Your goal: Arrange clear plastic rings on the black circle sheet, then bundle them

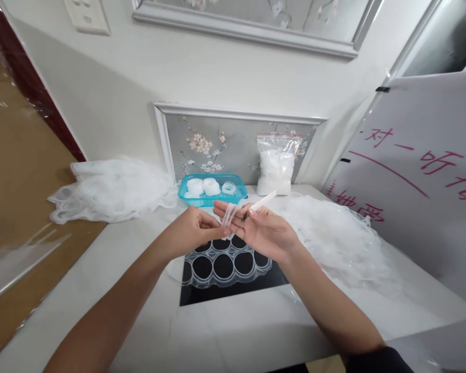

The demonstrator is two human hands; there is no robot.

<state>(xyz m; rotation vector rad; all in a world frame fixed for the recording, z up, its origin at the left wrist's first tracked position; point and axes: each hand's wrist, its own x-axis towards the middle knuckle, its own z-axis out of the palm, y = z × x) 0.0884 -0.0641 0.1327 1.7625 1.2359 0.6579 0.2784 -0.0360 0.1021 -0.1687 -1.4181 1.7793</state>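
Observation:
My left hand (197, 230) is closed in a pinch at a few thin translucent white rings (229, 214). Those rings loop around the outstretched fingers of my right hand (270, 230), which faces palm up. Between the thumb and palm of that same hand sits a slim white-handled tool (264, 201) with a dark tip; its exact kind cannot be made out. Under both hands, a clear plastic sheet with rows of round rings (223, 266) lies on a black mat (233, 295). My fingers cover its upper part.
Behind the hands stands a teal basket (213, 201) with stacked white rings, beside a zip bag (276, 168) full of white pieces. Clear plastic sheets (116, 186) pile up at left, a whitish plastic heap (334, 241) at right. A whiteboard (415, 171) leans at right; cardboard (19, 171) stands left.

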